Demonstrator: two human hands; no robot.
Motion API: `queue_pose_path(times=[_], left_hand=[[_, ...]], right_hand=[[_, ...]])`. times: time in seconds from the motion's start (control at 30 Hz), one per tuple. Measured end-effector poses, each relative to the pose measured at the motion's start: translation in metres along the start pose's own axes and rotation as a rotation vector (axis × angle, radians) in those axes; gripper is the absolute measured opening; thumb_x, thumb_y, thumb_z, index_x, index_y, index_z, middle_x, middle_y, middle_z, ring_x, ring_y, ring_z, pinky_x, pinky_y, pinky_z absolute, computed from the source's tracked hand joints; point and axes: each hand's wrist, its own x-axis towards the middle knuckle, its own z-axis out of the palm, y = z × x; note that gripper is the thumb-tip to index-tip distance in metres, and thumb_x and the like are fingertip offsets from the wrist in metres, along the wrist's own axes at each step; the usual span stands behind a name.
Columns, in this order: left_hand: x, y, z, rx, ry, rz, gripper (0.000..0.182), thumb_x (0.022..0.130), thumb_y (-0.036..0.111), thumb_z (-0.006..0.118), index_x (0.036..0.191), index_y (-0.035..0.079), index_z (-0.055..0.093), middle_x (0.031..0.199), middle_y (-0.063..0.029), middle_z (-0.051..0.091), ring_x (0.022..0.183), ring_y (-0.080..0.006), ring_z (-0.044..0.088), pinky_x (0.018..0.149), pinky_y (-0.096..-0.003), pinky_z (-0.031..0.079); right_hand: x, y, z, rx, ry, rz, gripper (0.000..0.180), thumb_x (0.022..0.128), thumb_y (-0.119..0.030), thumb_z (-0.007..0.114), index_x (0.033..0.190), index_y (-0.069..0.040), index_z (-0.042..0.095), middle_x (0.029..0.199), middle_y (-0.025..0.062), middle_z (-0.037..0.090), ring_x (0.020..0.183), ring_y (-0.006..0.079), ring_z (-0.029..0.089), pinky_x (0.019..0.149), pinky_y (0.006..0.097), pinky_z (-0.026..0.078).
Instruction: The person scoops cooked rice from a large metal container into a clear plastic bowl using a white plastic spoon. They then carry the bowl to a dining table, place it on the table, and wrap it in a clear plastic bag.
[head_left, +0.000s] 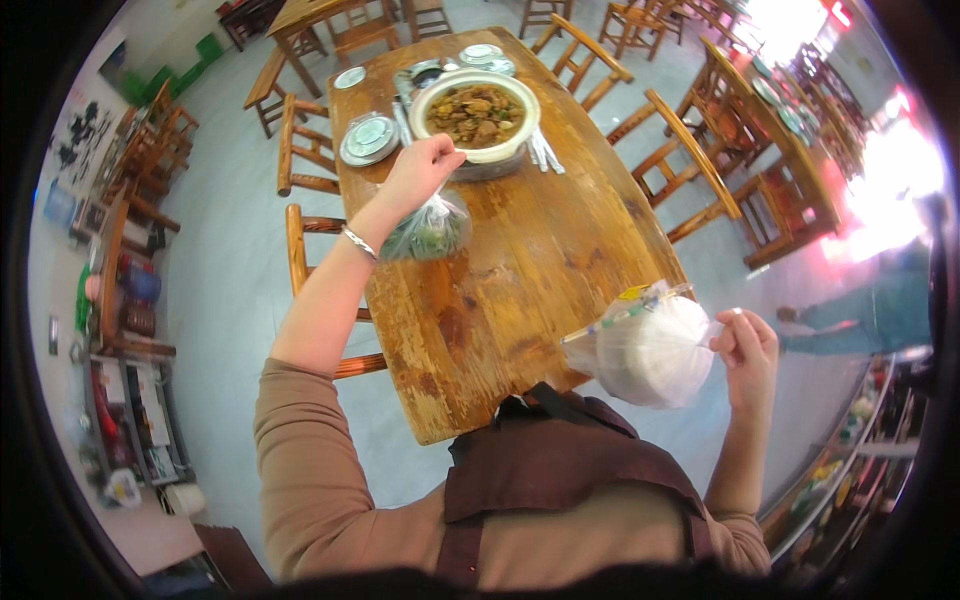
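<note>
My left hand pinches the gathered top of a clear plastic bag with leafy greens inside. That bag hangs over the wooden table, just in front of a large pale pot of brown stew with meat chunks. Off to the right, my right hand grips the neck of another thin plastic bag. It seems to hold white round bowls or containers, with wrapped chopsticks along its side. This second bag is held beside the table's near right corner.
Plate sets flank the pot, and white wrapped utensils lie at its right. Wooden chairs line both long sides of the table. Another person is at the right, near shelves of goods.
</note>
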Motion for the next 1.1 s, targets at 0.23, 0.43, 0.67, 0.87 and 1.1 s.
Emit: queue_pose_path(times=[0.23,0.43,0.67,0.87,1.1], left_hand=[[-0.025,0.148,0.064,-0.738,-0.508,-0.022,0.023,0.084,0.013,0.054,0.106,0.006,0.050,0.083,0.0010,0.053,0.081,-0.0082,0.050,0.077,-0.0232,0.038],[-0.042,0.269,0.177,-0.900,-0.847,0.023,0.026,0.087,0.011,0.046,0.113,0.005,0.045,0.086,-0.0027,0.056,0.086,-0.0132,0.053,0.081,-0.0275,0.040],[-0.019,0.387,0.353,-0.718,-1.019,0.200,0.021,0.084,0.004,0.047,0.105,0.008,0.047,0.086,-0.0015,0.054,0.067,-0.0053,0.044,0.059,-0.0193,0.036],[0.009,0.459,0.486,-0.475,-0.976,0.423,0.021,0.084,0.001,0.044,0.105,0.006,0.044,0.085,-0.0044,0.058,0.058,-0.0041,0.042,0.049,-0.0177,0.035],[0.041,0.528,0.609,-0.597,-1.457,0.451,0.026,0.085,0.005,0.045,0.110,0.005,0.042,0.101,-0.0084,0.057,0.084,-0.0119,0.053,0.072,-0.0251,0.044]], right_hand=[[-0.047,-0.016,-0.079,0.038,0.278,-0.027,0.022,0.088,-0.011,0.046,0.093,0.007,0.058,0.066,0.0018,0.051,0.050,0.0036,0.035,0.048,0.0166,0.029],[-0.082,-0.016,-0.165,0.109,0.293,-0.070,0.024,0.087,-0.011,0.046,0.100,0.006,0.057,0.075,0.0043,0.057,0.053,0.0036,0.035,0.048,0.0168,0.029],[-0.116,0.004,-0.293,0.146,0.396,-0.099,0.023,0.088,-0.010,0.045,0.102,0.005,0.057,0.075,0.0022,0.056,0.054,0.0040,0.035,0.050,0.0166,0.031],[-0.124,0.014,-0.394,0.157,0.586,-0.099,0.024,0.086,-0.012,0.047,0.101,0.003,0.057,0.066,-0.0036,0.045,0.056,0.0036,0.035,0.051,0.0172,0.029],[-0.093,0.047,-0.499,0.139,0.848,-0.124,0.023,0.083,-0.008,0.047,0.098,0.006,0.057,0.062,-0.0039,0.043,0.053,0.0038,0.034,0.048,0.0179,0.026]])
